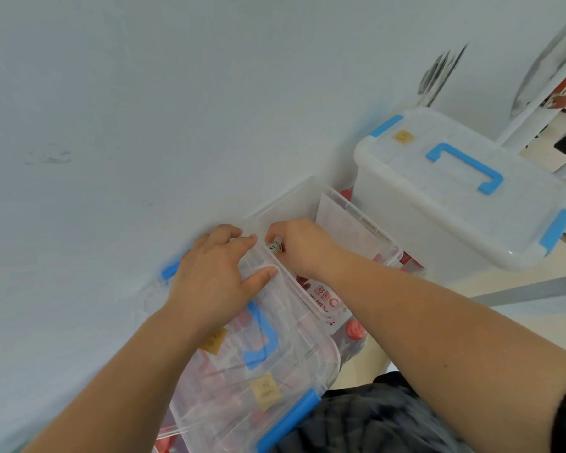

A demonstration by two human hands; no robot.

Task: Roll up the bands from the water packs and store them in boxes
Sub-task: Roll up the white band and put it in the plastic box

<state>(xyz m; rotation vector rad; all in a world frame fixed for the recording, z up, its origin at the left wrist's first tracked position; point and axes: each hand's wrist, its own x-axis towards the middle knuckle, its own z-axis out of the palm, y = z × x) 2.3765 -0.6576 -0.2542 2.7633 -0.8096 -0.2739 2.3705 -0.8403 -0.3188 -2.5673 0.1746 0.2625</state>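
My right hand [303,248] is closed around a small grey rolled-up band [274,248], holding it just inside the rim of an open clear plastic box [281,204] against the wall. My left hand [214,276] grips the edge of a clear lid [275,354] with blue handle and clips, lifted and tilted beside the box opening. Water packs with red labels and red caps [327,302] lie under the lid and beside the box.
A second, closed white box [464,191] with blue handle and clips stands at the right. A pale wall [144,125] fills the left and top. White table legs and a dark object sit at the far right. My dark clothing shows at the bottom.
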